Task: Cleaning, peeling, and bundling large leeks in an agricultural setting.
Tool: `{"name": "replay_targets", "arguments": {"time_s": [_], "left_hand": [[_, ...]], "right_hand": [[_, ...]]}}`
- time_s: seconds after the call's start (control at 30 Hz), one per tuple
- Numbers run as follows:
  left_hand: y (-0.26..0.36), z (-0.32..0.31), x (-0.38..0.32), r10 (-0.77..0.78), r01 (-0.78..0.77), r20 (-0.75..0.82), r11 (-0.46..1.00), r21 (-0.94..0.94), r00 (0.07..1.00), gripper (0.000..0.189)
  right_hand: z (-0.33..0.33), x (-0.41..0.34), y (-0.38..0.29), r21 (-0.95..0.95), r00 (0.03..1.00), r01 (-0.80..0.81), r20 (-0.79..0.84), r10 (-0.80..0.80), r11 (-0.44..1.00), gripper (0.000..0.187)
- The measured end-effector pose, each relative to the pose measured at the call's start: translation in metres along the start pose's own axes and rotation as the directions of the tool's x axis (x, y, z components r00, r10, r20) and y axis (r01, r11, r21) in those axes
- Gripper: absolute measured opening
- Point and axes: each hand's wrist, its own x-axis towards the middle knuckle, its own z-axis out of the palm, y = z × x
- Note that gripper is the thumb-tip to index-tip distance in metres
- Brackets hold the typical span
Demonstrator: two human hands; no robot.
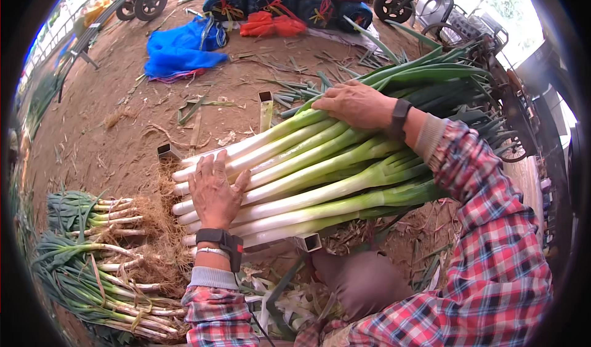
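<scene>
A thick pile of large green onions (318,174) lies in front of me, white stalks with roots at the left and green leaves spreading to the upper right. Square metal posts (308,242) rise at the edges of the pile. My left hand (216,192) rests palm down on the white stalks near their root ends, fingers apart. Across the far side of the pile, where stalks turn green, lies my right hand (353,103), its fingers curved over the outer stalk; whether it grips the stalk is unclear.
Tied bundles of thinner green onions (124,296) lie at lower left. Beyond are a blue mesh sack (180,49), a red bag (272,25) and stacked dark rolls (272,1). Wheeled carts stand farther off. Cut leaves litter the dirt floor (115,144). My knee (369,280) is close below the pile.
</scene>
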Motion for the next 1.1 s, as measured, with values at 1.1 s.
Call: {"name": "replay_targets", "arguments": {"time_s": [1.1], "left_hand": [[-0.008,0.004,-0.008,0.063,-0.059,-0.117,0.998,0.038,0.991,0.076]], "right_hand": [[-0.066,-0.075,0.073,0.171,0.976,-0.209,0.104,0.194,0.963,0.057]]}}
